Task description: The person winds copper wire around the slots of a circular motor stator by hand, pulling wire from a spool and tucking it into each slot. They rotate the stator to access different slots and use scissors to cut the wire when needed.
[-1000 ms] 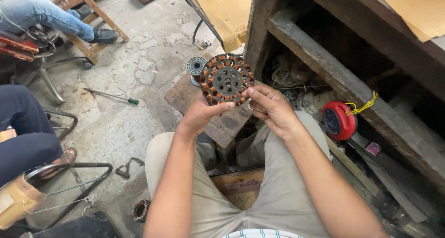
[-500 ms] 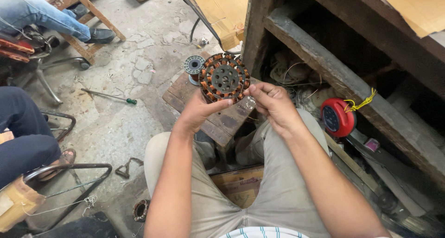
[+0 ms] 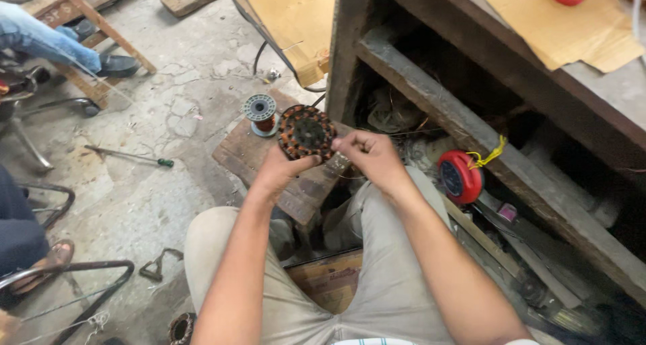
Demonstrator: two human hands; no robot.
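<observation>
- While the left hand (image 3: 279,170) grips the stator (image 3: 307,133) at its lower left rim, thumb across the front edge, the right hand (image 3: 369,158) pinches the stator's right rim with curled fingertips.
- Both hands are closed on the stator, which hangs in the air just above the wooden block (image 3: 269,167).
- Against the earlier frames, the stator and both hands sit a little lower and more to the right in view, and the grip looks unchanged; the right fingers have stayed at the same rim spot.
- The stator is a flat disc of copper windings around a dark centre; its face tilts up toward the camera, so its axis points up and back at the person, with no long side to tell.
- Left of the stator, on the block, stands a wire spool (image 3: 260,113), close but not touching.
- Right of the stator, a red reel (image 3: 459,177) rests against the bench (image 3: 431,106).
- Far left of the stator, a screwdriver (image 3: 131,156) lies on the floor.
</observation>
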